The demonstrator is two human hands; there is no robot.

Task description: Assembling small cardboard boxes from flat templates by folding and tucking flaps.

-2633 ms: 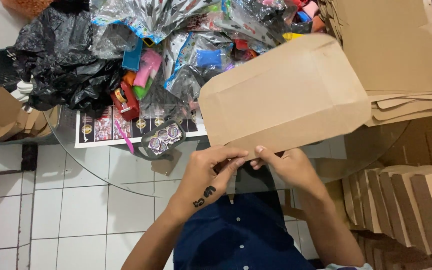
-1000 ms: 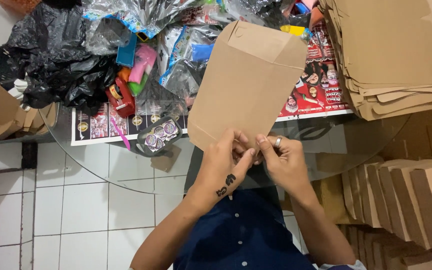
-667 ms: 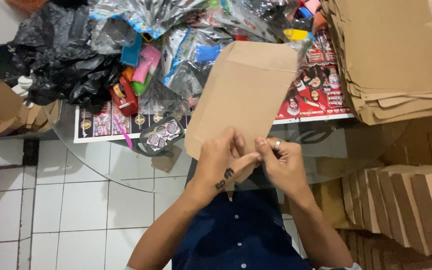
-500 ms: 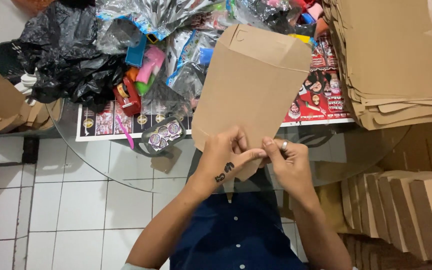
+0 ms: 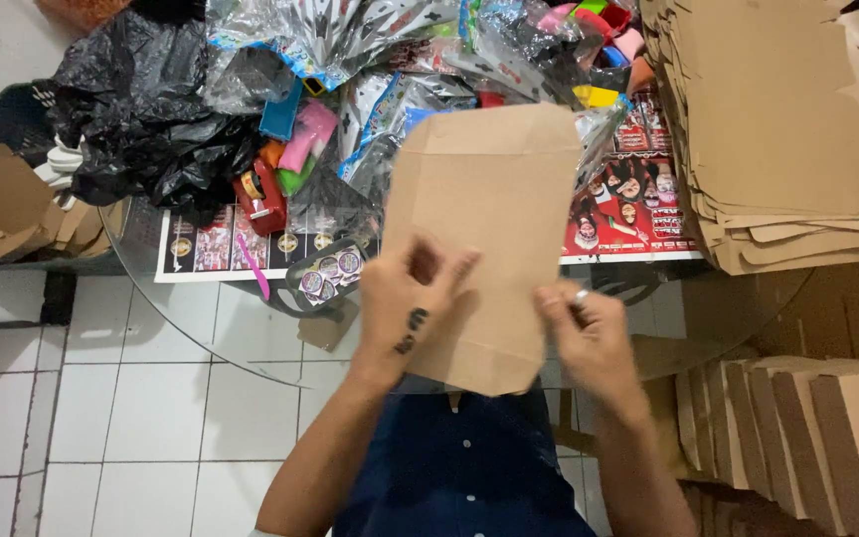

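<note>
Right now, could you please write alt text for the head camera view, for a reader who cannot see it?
A person's left hand and right hand hold a flat brown paper envelope upright over a round glass table. Behind it lie black plastic bags, colourful small items and printed sheets, with a stack of brown cardboard at the right.

Single head view, looking steeply down, close
</note>
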